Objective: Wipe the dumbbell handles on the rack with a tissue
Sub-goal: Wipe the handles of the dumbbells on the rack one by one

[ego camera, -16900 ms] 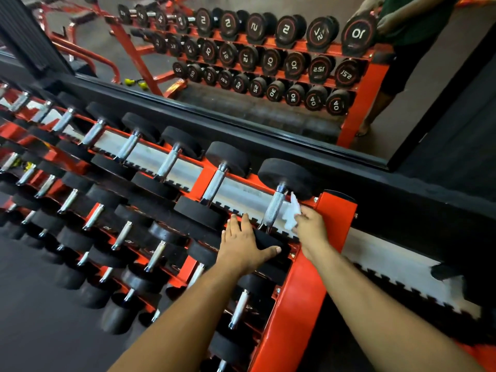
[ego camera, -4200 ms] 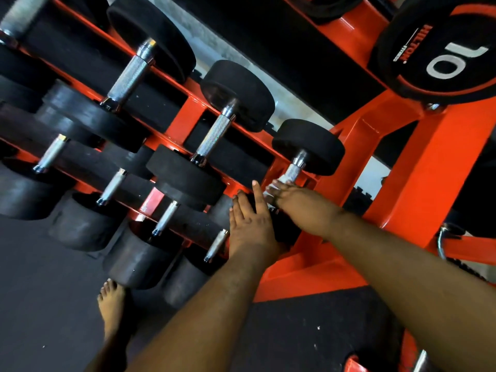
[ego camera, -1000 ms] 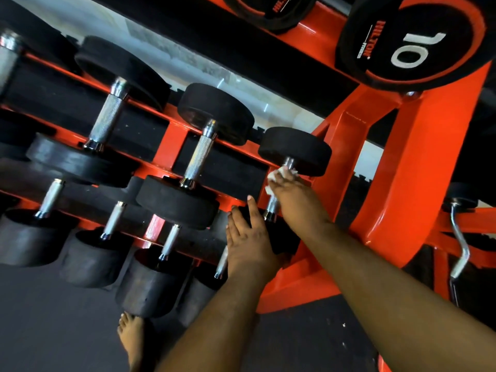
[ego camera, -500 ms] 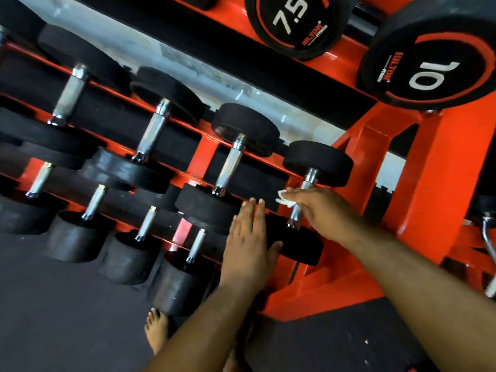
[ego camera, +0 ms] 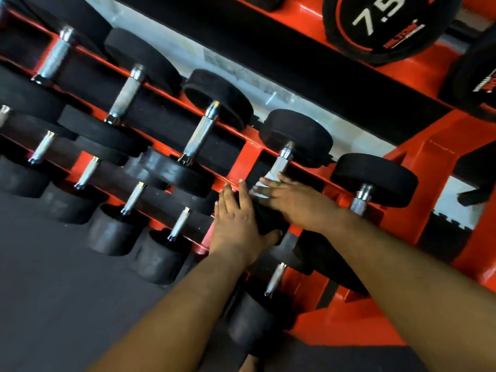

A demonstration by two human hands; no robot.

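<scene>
Two hands [ego camera: 236, 224], one tissue [ego camera: 261, 187].

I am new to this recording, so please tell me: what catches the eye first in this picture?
The bright orange rack stands out first, with rows of black dumbbells with shiny handles across the frame. In the middle, the right hand presses a white tissue on one dumbbell handle, while the left hand rests flat on that dumbbell's near black end. At the upper right, a weight marked 7.5 shows large.

dark gym floor [ego camera: 53, 304], perhaps rubber matting
</scene>
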